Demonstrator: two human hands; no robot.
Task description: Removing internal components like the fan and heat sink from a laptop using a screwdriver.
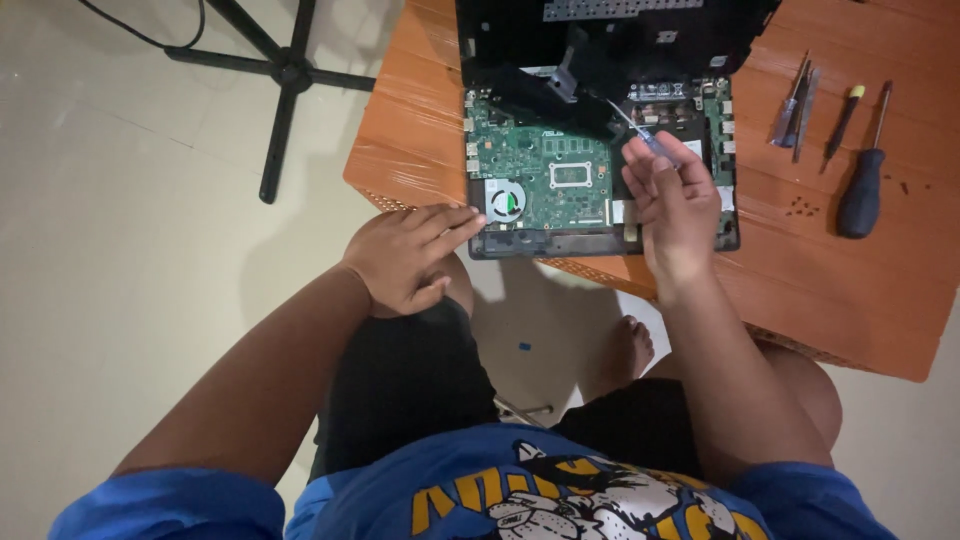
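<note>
Your right hand (672, 195) has its grip clenched on a small screwdriver (640, 135) over the opened laptop (560, 170) on the orange surface (800, 260). Your left hand (410, 255), grip released, rests fingertips on the laptop's near-left corner.

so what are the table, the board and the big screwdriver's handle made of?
Table: orange slatted top, glossy, likely plastic or varnished wood. Board: green circuit board, matte, with metallic parts. Screwdriver handle: dark, smooth, probably plastic or rubber.
</note>
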